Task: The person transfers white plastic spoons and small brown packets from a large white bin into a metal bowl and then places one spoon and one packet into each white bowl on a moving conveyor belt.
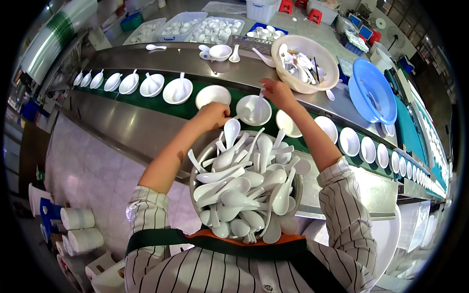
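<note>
My left hand (pixel 215 113) is closed around a white spoon (pixel 240 115), just below an empty white bowl (pixel 209 94). My right hand (pixel 276 92) pinches the upright handle of another white spoon (pixel 259 101), whose lower end is in the neighbouring bowl (pixel 249 118). Below both hands, a round metal basin (pixel 298 185) heaped with white spoons (pixel 232 171) sits against my front. White bowls run in a row along the green conveyor (pixel 188 111); those at the left have spoons in them (pixel 178 90), those at the right show none (pixel 349 141).
A beige tub of spoons and utensils (pixel 326 61) and a blue basin (pixel 371 85) stand on the steel ledge (pixel 185 63), beside loose spoons and small bowls (pixel 220 51). Crates of white ware (pixel 215 30) and red stools (pixel 315 16) are beyond. Cylindrical rolls (pixel 80 219) lie at lower left.
</note>
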Motion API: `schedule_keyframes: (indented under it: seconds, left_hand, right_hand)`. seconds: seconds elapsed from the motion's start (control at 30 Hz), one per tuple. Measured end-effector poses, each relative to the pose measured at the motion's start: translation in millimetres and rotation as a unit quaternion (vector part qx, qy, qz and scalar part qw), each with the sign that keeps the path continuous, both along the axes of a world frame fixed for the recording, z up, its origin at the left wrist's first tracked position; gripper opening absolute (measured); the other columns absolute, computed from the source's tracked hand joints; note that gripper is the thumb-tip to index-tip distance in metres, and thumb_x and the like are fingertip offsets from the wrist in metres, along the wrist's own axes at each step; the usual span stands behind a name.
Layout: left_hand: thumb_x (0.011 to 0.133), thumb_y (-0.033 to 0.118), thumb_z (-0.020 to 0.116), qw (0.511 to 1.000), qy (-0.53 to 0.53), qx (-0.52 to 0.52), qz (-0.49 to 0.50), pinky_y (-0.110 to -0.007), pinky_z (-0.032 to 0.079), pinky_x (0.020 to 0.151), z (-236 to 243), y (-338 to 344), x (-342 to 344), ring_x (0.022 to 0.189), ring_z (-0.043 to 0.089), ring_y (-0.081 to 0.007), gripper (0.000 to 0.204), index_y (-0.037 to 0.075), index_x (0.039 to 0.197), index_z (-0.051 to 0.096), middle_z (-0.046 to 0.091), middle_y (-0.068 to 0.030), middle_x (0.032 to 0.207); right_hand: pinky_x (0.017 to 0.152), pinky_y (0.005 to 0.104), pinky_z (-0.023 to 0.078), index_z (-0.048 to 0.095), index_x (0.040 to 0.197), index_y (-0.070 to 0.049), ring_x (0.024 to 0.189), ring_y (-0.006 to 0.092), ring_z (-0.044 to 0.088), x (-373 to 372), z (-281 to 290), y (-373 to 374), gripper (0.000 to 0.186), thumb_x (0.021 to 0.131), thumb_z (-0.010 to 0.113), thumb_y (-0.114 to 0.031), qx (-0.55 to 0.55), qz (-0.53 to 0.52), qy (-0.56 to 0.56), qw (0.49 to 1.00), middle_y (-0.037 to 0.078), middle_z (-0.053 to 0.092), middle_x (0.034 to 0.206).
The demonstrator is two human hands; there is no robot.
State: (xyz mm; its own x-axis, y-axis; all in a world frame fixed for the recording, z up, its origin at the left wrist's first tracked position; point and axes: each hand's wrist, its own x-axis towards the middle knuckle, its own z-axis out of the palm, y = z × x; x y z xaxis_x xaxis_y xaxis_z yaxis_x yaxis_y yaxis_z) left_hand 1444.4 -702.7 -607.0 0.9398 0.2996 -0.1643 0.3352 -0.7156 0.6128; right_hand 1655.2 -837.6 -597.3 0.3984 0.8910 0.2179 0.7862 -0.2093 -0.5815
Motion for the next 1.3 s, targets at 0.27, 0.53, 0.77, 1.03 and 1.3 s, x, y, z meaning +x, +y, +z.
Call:
schedule_keyframes:
  seconds: [0.27,0.53,0.77,1.03,1.3]
  left_hand:
    - [0.070,0.023,0.063,0.993,-0.073,-0.055,0.081,-0.034,0.046,0.059,-71.3,23.0,-9.8,0.062,0.059,-0.0235,0.019,0.004,0.073,0.062,0.061,-0.0119,0.068]
    - [0.068,0.023,0.063,0.949,-0.022,0.153,0.274,-0.036,0.047,0.060,-44.5,94.7,-55.5,0.064,0.060,-0.0272,0.021,0.003,0.075,0.062,0.062,-0.0141,0.070]
    - [0.075,0.037,0.064,0.881,-0.167,0.378,0.233,-0.039,0.046,0.076,-12.6,60.6,-58.8,0.092,0.055,-0.0311,0.048,-0.001,0.103,0.057,0.058,-0.0174,0.099]
    - [0.078,0.013,0.061,0.971,-0.120,-0.194,-0.073,-0.024,0.044,0.066,57.8,-33.4,-26.1,0.071,0.053,-0.0074,0.014,0.004,0.089,0.062,0.059,-0.0029,0.073]
    - [0.077,0.002,0.055,0.908,-0.282,-0.199,0.238,-0.023,0.043,0.049,-4.4,56.8,-5.2,0.056,0.056,-0.0137,0.008,0.003,0.082,0.060,0.062,-0.0061,0.073]
  right_hand:
    - [0.068,0.0278,0.046,0.056,0.110,-0.007,0.073,0.0140,0.058,-42.9,79.4,-61.8,0.036,0.084,0.059,-0.031,-0.263,0.184,0.204,0.925,0.007,0.063,0.084]
    - [0.061,0.0260,0.044,0.063,0.087,-0.006,0.065,0.0125,0.055,-64.4,113.7,-85.2,0.015,0.073,0.066,-0.011,-0.150,0.175,0.146,0.962,0.005,0.060,0.073]
    - [0.061,0.0243,0.045,0.061,0.090,-0.005,0.066,0.0109,0.056,-29.4,118.3,-71.0,0.013,0.077,0.062,-0.007,-0.002,0.020,-0.002,1.000,0.004,0.062,0.076]
    - [0.064,0.0408,0.048,0.056,0.102,-0.011,0.070,0.0316,0.062,20.0,31.4,-51.6,0.036,0.068,0.067,-0.019,-0.017,-0.030,-0.183,0.983,0.015,0.063,0.073]
    - [0.071,0.0399,0.047,0.057,0.106,-0.011,0.082,0.0316,0.060,34.1,22.1,-83.6,0.044,0.065,0.070,-0.017,-0.139,-0.094,-0.196,0.966,0.016,0.062,0.083]
